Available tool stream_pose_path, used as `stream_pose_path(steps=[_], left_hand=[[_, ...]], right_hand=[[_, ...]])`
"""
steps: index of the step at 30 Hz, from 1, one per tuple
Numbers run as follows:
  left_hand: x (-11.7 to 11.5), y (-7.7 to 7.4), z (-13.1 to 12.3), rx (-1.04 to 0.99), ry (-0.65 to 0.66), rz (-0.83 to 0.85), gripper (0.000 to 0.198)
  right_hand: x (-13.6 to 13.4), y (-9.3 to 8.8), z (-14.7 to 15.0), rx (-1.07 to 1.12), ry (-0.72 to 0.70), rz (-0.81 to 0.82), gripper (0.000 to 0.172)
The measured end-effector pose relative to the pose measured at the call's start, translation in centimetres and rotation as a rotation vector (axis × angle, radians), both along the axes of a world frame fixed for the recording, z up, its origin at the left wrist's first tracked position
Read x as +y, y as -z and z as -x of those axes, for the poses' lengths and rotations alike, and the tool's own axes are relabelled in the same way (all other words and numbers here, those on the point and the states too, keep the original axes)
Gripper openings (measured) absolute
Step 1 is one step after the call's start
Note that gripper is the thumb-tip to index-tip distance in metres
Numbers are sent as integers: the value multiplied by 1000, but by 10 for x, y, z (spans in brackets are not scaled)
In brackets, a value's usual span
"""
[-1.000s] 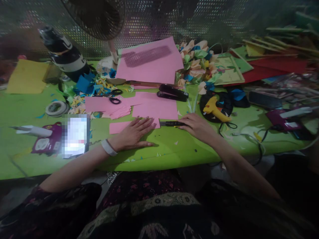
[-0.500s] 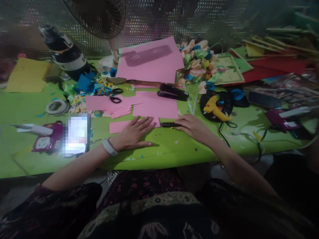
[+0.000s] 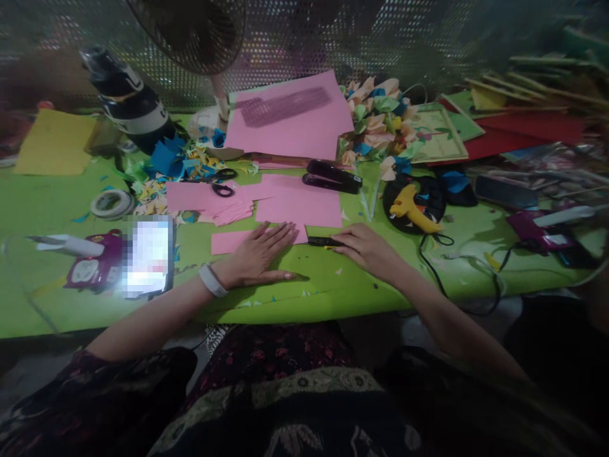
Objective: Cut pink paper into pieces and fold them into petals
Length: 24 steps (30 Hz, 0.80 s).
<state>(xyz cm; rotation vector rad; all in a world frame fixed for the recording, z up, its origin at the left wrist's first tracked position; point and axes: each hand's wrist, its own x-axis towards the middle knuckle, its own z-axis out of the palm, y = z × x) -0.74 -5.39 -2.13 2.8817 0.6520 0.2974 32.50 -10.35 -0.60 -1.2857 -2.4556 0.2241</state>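
Observation:
My left hand [image 3: 264, 254] lies flat with fingers stretched over a pink paper strip [image 3: 226, 242], covering its middle. At the strip's right end, my right hand [image 3: 364, 249] grips a black-and-yellow utility knife [image 3: 323, 241], held low against the table and pointing left. Just beyond the strip is a larger pink paper sheet [image 3: 297, 202], with a black stapler [image 3: 332, 176] resting across its far right part. To its left, black-handled scissors [image 3: 222, 189] lie on a pile of pink paper pieces [image 3: 233, 211].
A lit phone [image 3: 148, 257] and a purple device [image 3: 92, 270] are at left, near a tape roll [image 3: 112, 204]. A yellow glue gun [image 3: 413, 209] and its cord are at right. Behind stand a bottle [image 3: 137, 114], a fan [image 3: 190, 32] and paper flowers [image 3: 375, 120].
The whole view has shifted slightly. Both hands keep nearly the same pose, the left flat on the strip and the right holding the knife at the strip's end.

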Motion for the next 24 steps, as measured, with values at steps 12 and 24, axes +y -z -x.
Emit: stream_pose_path(steps=[12, 24], left_hand=[[-1, -1, -1, 19, -5, -4, 97], [-5, 3, -5, -20, -21, -31, 104]], right_hand=[[-3, -3, 9, -21, -7, -18, 27], [-8, -7, 12, 12, 18, -55, 29]])
